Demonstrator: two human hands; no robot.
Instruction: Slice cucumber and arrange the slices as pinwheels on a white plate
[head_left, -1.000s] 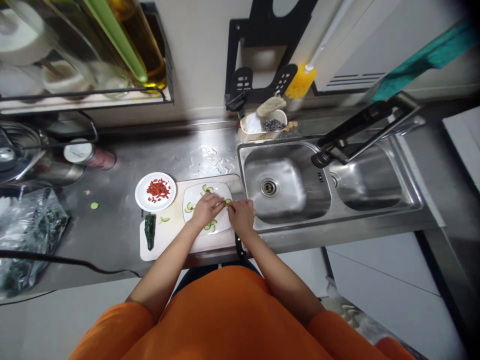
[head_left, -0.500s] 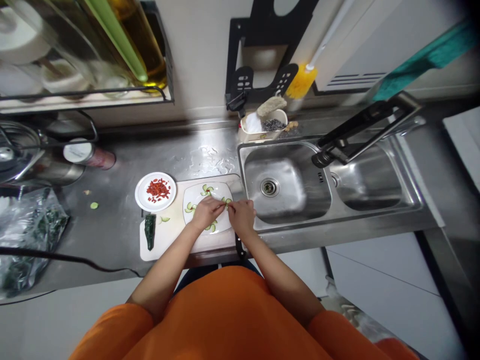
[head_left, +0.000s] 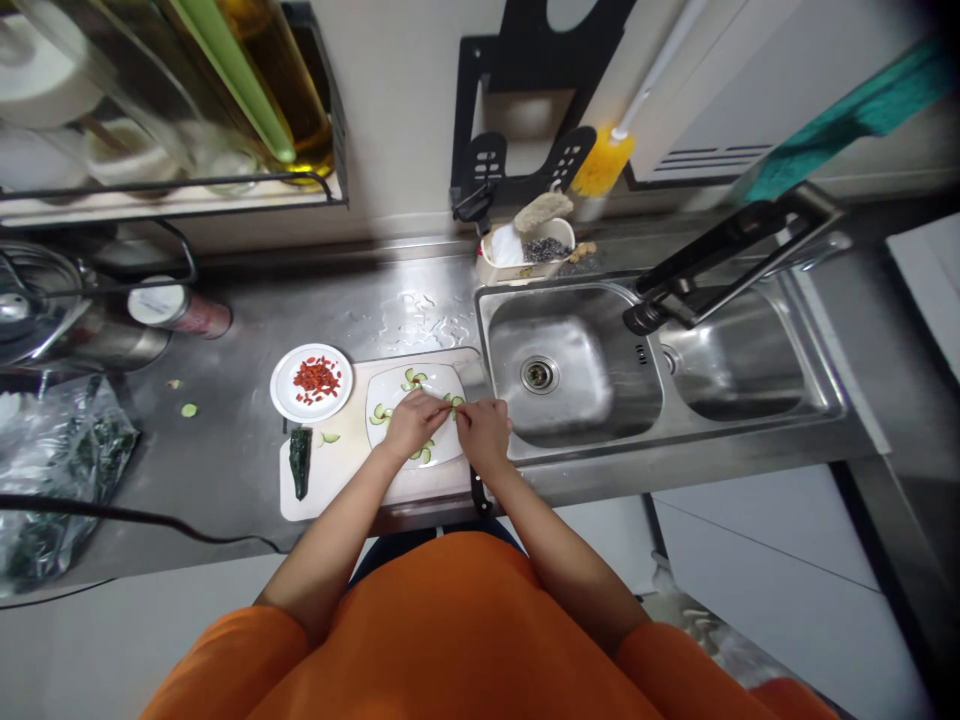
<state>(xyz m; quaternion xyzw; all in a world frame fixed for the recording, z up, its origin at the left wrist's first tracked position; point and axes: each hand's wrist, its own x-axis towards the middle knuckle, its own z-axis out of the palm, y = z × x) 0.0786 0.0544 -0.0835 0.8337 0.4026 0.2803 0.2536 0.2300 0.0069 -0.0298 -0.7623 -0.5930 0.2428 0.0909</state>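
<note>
Over the right side of a white square plate (head_left: 382, 385), my left hand (head_left: 415, 423) and my right hand (head_left: 484, 435) meet fingertip to fingertip. Both are closed in a pinch at the thin, green-edged cucumber slices (head_left: 455, 400) there; my fingers partly cover them. More cucumber slices (head_left: 413, 379) lie on the plate in small fanned groups, some with a red bit at the centre. My left hand hides the plate's middle. The plate stands on a white cutting board (head_left: 337, 485), which also bears a dark green cucumber piece (head_left: 300, 463) and a loose slice (head_left: 329, 438).
A round white plate of red dried berries (head_left: 316, 380) overlaps the board's far left corner. A black knife handle (head_left: 481, 492) shows by the near right edge. To the right is a steel double sink (head_left: 570, 360) with a black faucet (head_left: 675, 290). A plastic bag of greens (head_left: 67, 480) lies left.
</note>
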